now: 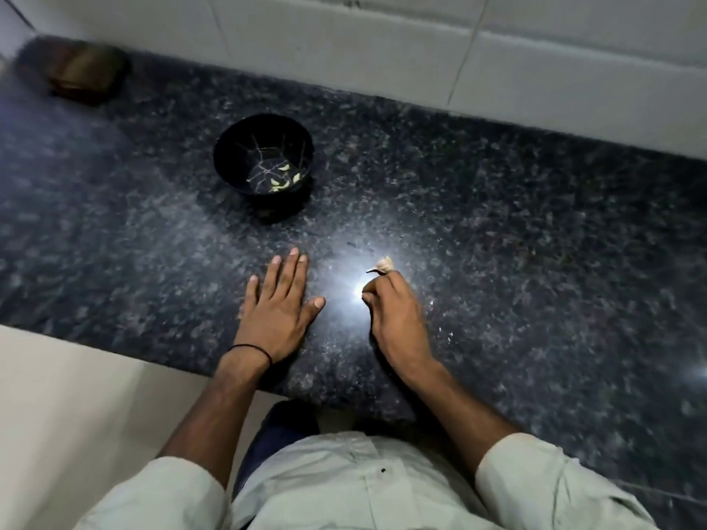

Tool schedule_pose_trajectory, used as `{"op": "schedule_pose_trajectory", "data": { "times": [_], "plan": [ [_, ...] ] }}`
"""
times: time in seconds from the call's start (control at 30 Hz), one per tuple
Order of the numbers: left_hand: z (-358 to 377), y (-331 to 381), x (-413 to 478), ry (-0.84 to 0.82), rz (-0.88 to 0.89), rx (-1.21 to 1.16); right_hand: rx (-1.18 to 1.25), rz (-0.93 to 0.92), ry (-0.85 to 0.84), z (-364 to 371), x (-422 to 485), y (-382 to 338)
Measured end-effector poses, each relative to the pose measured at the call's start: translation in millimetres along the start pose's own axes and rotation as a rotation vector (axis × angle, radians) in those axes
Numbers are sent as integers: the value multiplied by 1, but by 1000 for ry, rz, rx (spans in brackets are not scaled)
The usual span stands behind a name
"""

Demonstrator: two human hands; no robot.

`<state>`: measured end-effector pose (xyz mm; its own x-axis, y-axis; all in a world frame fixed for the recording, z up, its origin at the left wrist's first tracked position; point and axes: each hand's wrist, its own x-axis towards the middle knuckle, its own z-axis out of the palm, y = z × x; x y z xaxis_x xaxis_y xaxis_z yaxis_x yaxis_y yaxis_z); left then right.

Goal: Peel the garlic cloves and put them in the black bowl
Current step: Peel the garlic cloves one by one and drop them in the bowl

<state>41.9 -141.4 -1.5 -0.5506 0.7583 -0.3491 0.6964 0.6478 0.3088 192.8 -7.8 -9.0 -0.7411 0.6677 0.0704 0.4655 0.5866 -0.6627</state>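
Observation:
A black bowl (263,158) stands on the dark speckled counter (497,242), with several pale peeled garlic cloves (281,180) lying in its bottom. My left hand (277,306) rests flat on the counter in front of the bowl, fingers straight and spread. To its right, my right hand (394,311) has its fingers curled and pinches a small unpeeled garlic clove (382,265) with a papery pointed skin, which sticks out above the fingertips, just over the counter.
A brown blurred box-like object (86,72) sits at the counter's far left corner. A white tiled wall (421,51) runs along the back. The counter's front edge runs diagonally by my wrists. A bright light glare lies between my hands.

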Motion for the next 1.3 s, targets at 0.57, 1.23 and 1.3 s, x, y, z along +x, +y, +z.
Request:
{"op": "schedule_pose_trajectory", "data": {
  "times": [0.57, 1.23, 1.3],
  "plan": [
    [-37, -18, 11, 346, -174, -284, 311, -194, 34, -25, 157, -96],
    [-57, -16, 33, 325, -83, -285, 260, 151, 42, -44, 105, -42],
    [-54, -5, 36, 324, 5, -375, 174, 174, 11, -45, 82, -16]
  ]
}}
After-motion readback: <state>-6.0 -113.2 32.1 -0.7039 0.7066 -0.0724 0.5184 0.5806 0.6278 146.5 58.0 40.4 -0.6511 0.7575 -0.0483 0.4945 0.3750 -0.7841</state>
